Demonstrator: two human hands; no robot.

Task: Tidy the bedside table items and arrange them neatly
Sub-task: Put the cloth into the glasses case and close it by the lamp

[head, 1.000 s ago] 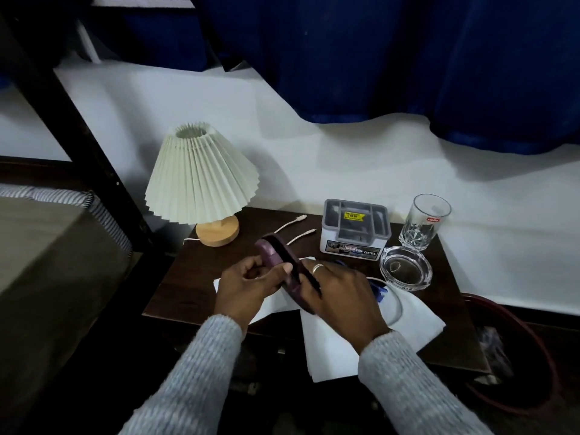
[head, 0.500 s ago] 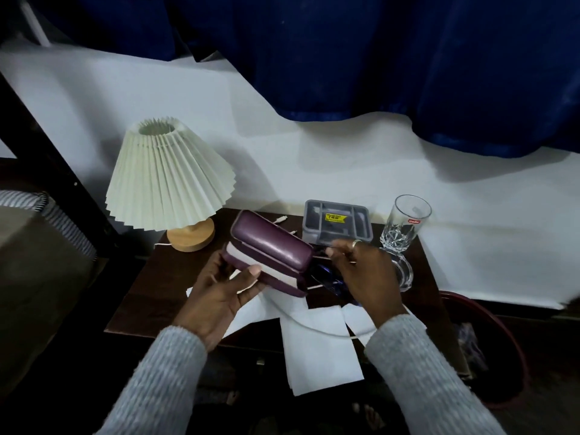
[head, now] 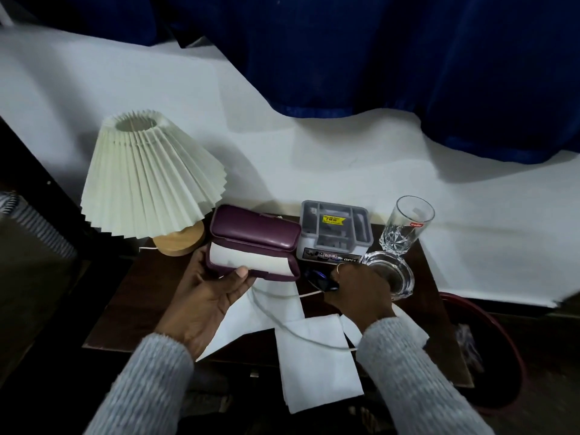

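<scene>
My left hand point(head: 208, 293) holds a purple glasses case point(head: 254, 243) with its lid up and pale lining showing, above the dark wooden bedside table point(head: 131, 296). My right hand point(head: 357, 290) grips dark glasses point(head: 318, 277) just right of the case, low over the table. White paper sheets point(head: 317, 362) and a white cable point(head: 270, 312) lie on the table under my hands. Behind stand a grey organiser box point(head: 334, 233), a drinking glass point(head: 406, 227) and a glass ashtray point(head: 397, 277), partly hidden by my right hand.
A pleated cream lamp point(head: 147, 180) on a wooden base stands at the table's back left. A dark red bin point(head: 489, 353) sits on the floor to the right. A bed edge is on the left; white wall and blue curtain are behind.
The case has been opened and turned lid up in my left hand. My right hand moved right off the case and took hold of the dark glasses.
</scene>
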